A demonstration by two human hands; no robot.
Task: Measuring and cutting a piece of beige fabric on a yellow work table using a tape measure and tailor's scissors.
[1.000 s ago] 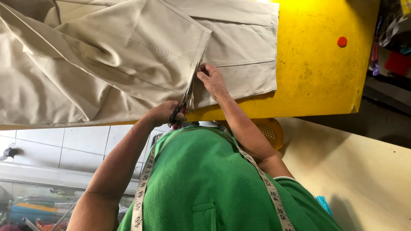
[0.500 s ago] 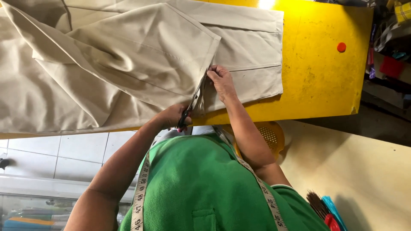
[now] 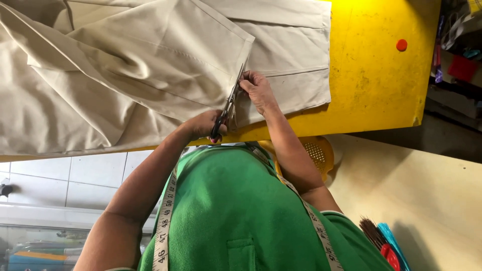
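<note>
A large beige cloth [image 3: 150, 65] with folds and seams lies spread over a yellow table [image 3: 376, 85]. My left hand [image 3: 201, 125] is closed on the handles of a pair of scissors [image 3: 228, 108]. The blades point away from me along a folded edge of the cloth. Just right of the blades, my right hand [image 3: 256, 90] pinches the cloth edge and presses it flat. A white tape measure [image 3: 165, 221] hangs round my neck over my green shirt.
A small red disc [image 3: 401, 45] lies on the bare right part of the table. A yellow perforated basket [image 3: 316, 150] sits under the table edge by my right arm. Brushes with red and blue parts [image 3: 384, 243] show at bottom right. Cluttered shelves stand at far right.
Both hands and the scissors have moved a little further along the cloth edge, away from my body. The cloth has shifted slightly in the view.
</note>
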